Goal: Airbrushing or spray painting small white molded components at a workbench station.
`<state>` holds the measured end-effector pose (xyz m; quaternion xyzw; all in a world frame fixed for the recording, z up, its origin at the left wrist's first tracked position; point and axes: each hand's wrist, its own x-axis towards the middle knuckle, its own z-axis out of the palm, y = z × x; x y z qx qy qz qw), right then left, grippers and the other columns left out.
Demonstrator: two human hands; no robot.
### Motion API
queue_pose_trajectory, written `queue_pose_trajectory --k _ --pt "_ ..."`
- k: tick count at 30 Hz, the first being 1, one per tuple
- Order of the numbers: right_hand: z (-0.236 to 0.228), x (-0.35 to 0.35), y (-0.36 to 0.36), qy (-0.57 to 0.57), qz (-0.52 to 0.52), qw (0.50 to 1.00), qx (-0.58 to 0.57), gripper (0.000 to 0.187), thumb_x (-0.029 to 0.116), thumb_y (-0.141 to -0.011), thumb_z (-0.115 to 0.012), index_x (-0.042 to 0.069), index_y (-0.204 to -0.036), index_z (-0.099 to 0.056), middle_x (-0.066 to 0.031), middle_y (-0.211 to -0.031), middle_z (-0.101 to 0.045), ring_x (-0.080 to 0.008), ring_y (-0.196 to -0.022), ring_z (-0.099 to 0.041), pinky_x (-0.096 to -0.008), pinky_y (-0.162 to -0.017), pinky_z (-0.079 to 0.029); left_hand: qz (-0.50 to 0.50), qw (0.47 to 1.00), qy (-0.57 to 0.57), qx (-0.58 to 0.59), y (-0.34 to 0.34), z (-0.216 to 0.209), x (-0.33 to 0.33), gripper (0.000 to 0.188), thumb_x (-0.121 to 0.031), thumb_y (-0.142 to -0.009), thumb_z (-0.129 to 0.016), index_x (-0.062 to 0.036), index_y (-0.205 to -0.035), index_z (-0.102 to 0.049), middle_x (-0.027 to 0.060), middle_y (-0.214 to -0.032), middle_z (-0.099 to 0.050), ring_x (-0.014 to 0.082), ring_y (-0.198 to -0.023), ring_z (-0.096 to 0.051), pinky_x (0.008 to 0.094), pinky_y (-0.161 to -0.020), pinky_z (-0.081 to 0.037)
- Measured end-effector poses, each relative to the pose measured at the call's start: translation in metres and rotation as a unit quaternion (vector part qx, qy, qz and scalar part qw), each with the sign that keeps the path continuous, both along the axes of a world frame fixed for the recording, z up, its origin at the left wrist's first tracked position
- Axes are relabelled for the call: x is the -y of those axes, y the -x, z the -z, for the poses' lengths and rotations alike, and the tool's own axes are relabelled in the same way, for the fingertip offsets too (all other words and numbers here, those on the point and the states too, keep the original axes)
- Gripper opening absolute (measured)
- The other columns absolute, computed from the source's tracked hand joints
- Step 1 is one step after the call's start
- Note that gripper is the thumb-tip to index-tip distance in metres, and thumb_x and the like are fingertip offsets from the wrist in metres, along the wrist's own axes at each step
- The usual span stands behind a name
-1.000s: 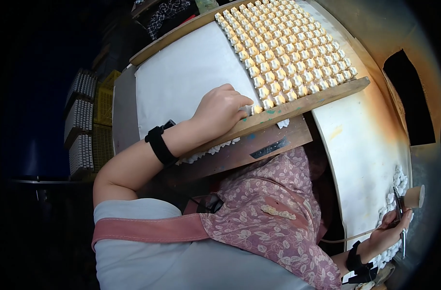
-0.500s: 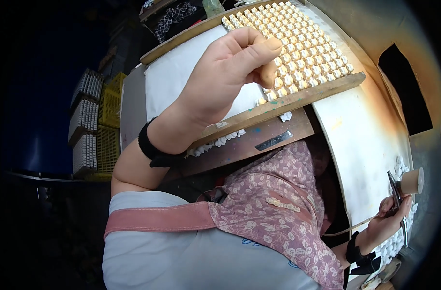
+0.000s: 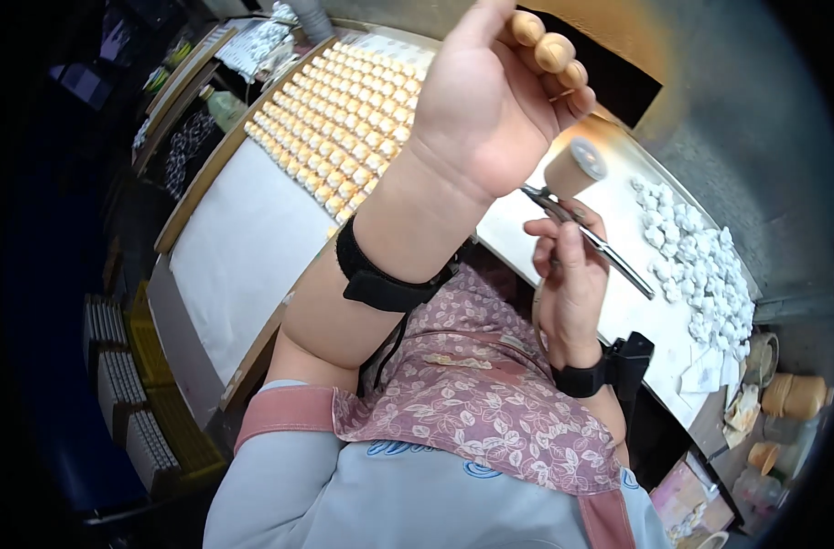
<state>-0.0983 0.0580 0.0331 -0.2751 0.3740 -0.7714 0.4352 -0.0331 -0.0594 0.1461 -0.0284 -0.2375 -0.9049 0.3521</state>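
Note:
My left hand [image 3: 504, 105] is raised at the top centre, palm toward me, its tan-tipped fingers half curled with the thumb apart. Nothing shows in that palm; the thumb's tip is cut off by the upper edge. Lower and to the right, my right hand [image 3: 574, 297] is closed around a slim metal airbrush [image 3: 623, 265] with a pale cup [image 3: 566, 174] on top. Behind my left forearm, rows of small white pieces tinted orange-yellow [image 3: 344, 119] stand on a wood-edged board, partly hidden. The board's left part bears a bare white sheet [image 3: 238, 247].
Loose small white pieces [image 3: 696, 256] lie heaped on the white surface at right, beside a grey metal wall [image 3: 710, 110] with a dark opening. Jars and cups [image 3: 792, 398] stand at lower right. Yellow crates [image 3: 165, 403] with trays of pieces are at left.
My view has swung rightward. My left hand has turned palm toward me, its thumb now apart from the curled fingers. My right hand has brought the airbrush inward, close to the left wrist.

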Motion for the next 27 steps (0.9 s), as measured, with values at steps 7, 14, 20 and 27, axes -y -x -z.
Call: queue_pose_trajectory --k 7,14,20,27 --pt "0.009 0.011 -0.017 0.02 -0.094 0.99 0.106 0.051 0.024 -0.076 -0.063 0.002 -0.114 -0.037 -0.0083 -0.094 -0.057 -0.0051 -0.072 -0.046 -0.0167 -0.06 -0.038 0.058 0.992 -0.052 -0.097 0.017 -0.003 0.008 0.042 -0.037 -0.088 -0.03 -0.0074 -0.06 -0.042 0.0 -0.059 -0.044 0.0146 -0.063 -0.044 0.0285 -0.065 -0.037" --pt "0.013 0.012 -0.028 0.017 -0.136 0.976 0.169 0.055 0.024 -0.072 -0.067 0.002 -0.115 -0.039 -0.0083 -0.102 -0.052 -0.0172 -0.095 -0.052 -0.0298 -0.085 -0.041 -0.061 0.991 -0.038 -0.116 0.007 0.003 0.028 0.046 -0.042 -0.086 -0.031 -0.0051 -0.062 -0.044 0.0036 -0.058 -0.043 0.0168 -0.062 -0.044 0.0302 -0.063 -0.038" --pt "0.014 0.013 -0.035 0.009 -0.089 0.976 0.199 0.048 0.006 -0.075 -0.062 -0.001 -0.115 -0.038 -0.0057 -0.097 -0.054 -0.0076 -0.081 -0.051 -0.0168 -0.067 -0.042 -0.467 0.868 0.157 0.059 0.012 0.019 0.037 0.04 -0.038 -0.087 -0.036 -0.0059 -0.066 -0.048 0.0078 -0.06 -0.051 0.019 -0.058 -0.049 0.0324 -0.058 -0.042" --pt "0.008 0.013 -0.036 -0.024 -0.029 0.985 0.17 0.046 0.003 -0.074 -0.062 -0.004 -0.113 -0.039 -0.0088 -0.097 -0.053 -0.0111 -0.084 -0.051 -0.0221 -0.077 -0.043 -0.628 0.644 0.406 0.163 0.014 0.036 0.034 0.032 -0.028 -0.088 -0.042 -0.0036 -0.068 -0.048 0.0041 -0.06 -0.052 0.0104 -0.053 -0.05 0.0207 -0.055 -0.041"
